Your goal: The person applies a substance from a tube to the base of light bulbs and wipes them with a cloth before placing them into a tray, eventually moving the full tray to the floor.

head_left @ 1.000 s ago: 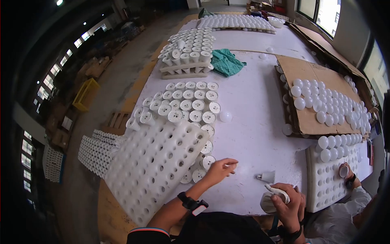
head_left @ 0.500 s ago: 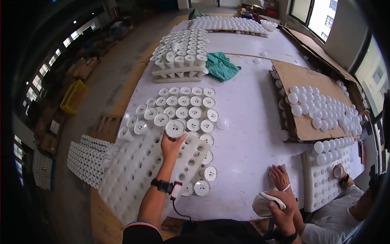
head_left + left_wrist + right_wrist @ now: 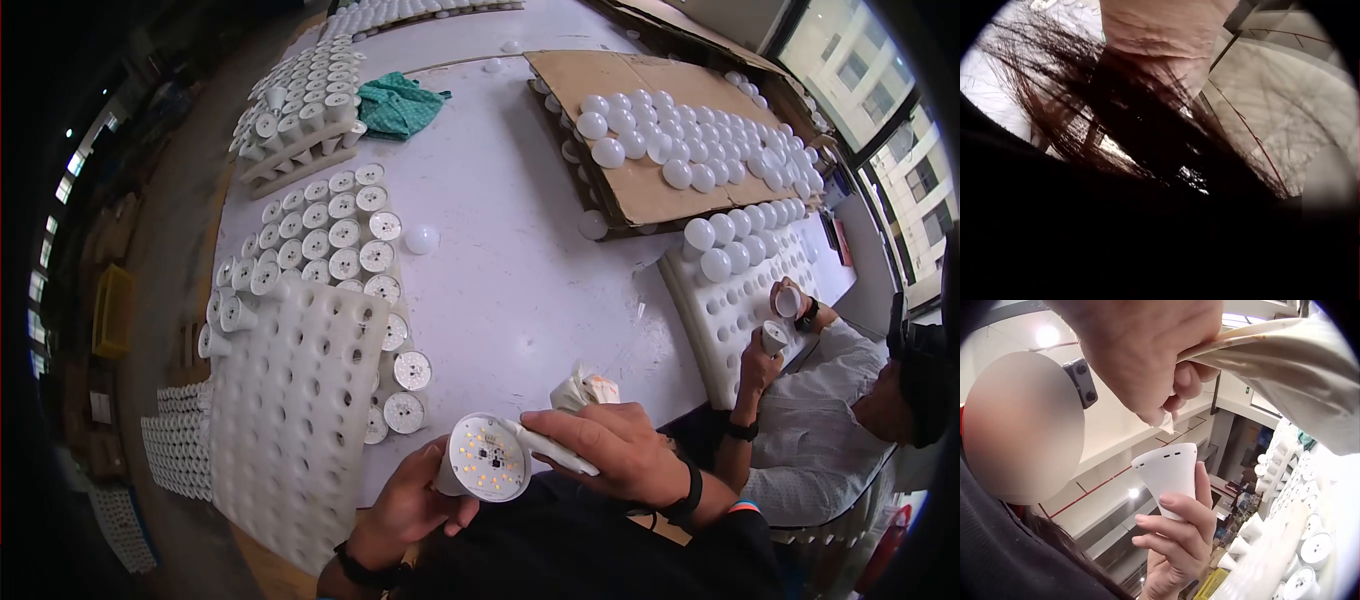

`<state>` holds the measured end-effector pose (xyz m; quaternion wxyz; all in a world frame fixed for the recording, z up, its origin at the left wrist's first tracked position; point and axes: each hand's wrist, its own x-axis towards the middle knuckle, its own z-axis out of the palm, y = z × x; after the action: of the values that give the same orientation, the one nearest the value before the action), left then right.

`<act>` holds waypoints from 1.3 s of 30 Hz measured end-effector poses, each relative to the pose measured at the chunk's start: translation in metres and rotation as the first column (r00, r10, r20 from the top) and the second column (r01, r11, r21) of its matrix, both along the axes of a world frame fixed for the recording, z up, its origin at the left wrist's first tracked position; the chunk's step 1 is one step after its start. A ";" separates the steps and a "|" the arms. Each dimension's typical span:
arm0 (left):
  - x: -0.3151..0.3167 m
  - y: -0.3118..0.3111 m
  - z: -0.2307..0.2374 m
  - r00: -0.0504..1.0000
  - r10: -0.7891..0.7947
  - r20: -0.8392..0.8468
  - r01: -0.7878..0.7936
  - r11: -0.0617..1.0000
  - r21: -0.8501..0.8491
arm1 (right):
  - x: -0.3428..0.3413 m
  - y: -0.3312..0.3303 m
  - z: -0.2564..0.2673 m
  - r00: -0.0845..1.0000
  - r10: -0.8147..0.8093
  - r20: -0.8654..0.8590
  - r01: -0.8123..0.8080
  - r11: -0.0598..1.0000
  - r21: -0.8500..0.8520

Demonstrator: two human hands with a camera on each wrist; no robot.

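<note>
Since the last frame, our left hand [image 3: 415, 502] has come back from the left-hand foam tray [image 3: 300, 400] to just before our chest, bringing a white lamp base [image 3: 488, 460]. Our right hand [image 3: 625, 455] has moved in beside it. The second person [image 3: 830, 430] now has a lamp housing [image 3: 773, 338] in one hand.

Left hand: fingers curled round the tapered body of the lamp base, wide end tilted up, LED board showing. Base held above the near table edge. Left wrist view mostly dark; grip not readable there.

Right hand: fingers closed on a crumpled white bag [image 3: 583, 388], with a folded white part of it close to the base's rim. Whether they touch, we cannot tell.

Left side of table [image 3: 510, 330]: rows of upright bases [image 3: 345, 234], partly overlapped by the tray. One loose globe [image 3: 421, 239] just right of the rows; green cloth [image 3: 400, 105] beyond. Right side: white globes [image 3: 690, 150] on cardboard [image 3: 630, 200], and more on the second foam tray [image 3: 720, 325].
</note>
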<state>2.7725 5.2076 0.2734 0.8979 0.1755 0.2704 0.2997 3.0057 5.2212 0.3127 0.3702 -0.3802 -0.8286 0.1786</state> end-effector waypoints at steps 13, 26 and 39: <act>0.009 -0.007 0.008 0.994 -0.043 -0.105 0.038 0.998 -0.050 | 0.001 -0.012 -0.001 0.999 0.020 0.034 -0.022 0.997 0.074; 0.003 -0.011 0.014 0.984 0.056 -0.170 -0.044 0.996 0.072 | 0.000 -0.013 0.000 0.996 -0.020 0.086 0.010 0.992 0.124; 0.001 -0.016 0.018 0.957 0.251 -0.147 -0.208 0.943 0.261 | 0.001 -0.013 0.002 0.989 0.023 0.145 -0.027 0.999 0.022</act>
<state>2.7739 5.1918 0.2914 0.8007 0.2773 0.3293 0.4165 3.0067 5.2081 0.3150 0.3113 -0.3773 -0.8600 0.1452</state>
